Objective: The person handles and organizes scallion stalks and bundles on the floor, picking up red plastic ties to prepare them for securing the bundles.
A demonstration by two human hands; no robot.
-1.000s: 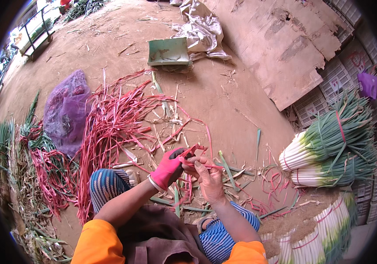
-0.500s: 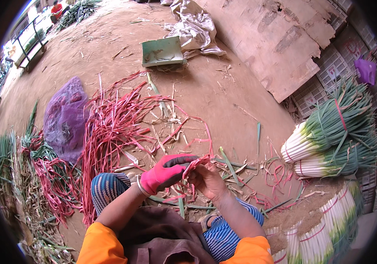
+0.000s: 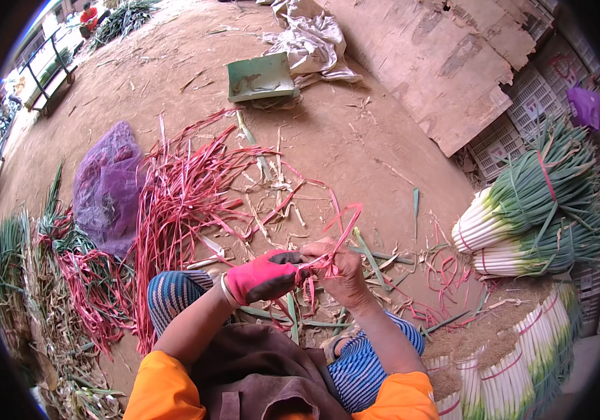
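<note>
strip (image 3: 347, 232) held over a littered floor (image 3: 398, 133)

left hand (image 3: 265, 275): bright pink glove, dark over palm and fingertips; grip pinched on the strip. right hand (image 3: 343, 274): bare, fingers bent, grip clenched on the same strip, just beside the glove.

textures and shapes: heap (image 3: 181, 185) of flat, shiny red strips, tangled, left of the hands. bag (image 3: 109, 199), thin purple mesh, crumpled, against the heap's left side. tray (image 3: 261, 78), pale green, shallow, scuffed, up ahead. sack (image 3: 308, 42), whitish, limp folds, behind the tray and to its right. board (image 3: 429, 63), broad, flat, worn patches, one ragged edge, upper right. crates (image 3: 534, 101), pale and slatted, beyond that edge. floor brown, dusty, strewn with dry leaf scraps.

counts: one glove, one bag, one tray, one board. onion bundles (image 3: 538, 178) at right: two, one atop the other, smooth white stalks, green leaves, red bands. more bundles (image 3: 506, 378) low right, several, overlapping; exact number unclear. heap too tangled to count.

the strip: in front of the lap, between both hands. narrow, flat, pinkish red, thin enough to look translucent. one slim loop sticks up above the right hand; the rest bunched and creased at the fingertips, partly hidden.
</note>
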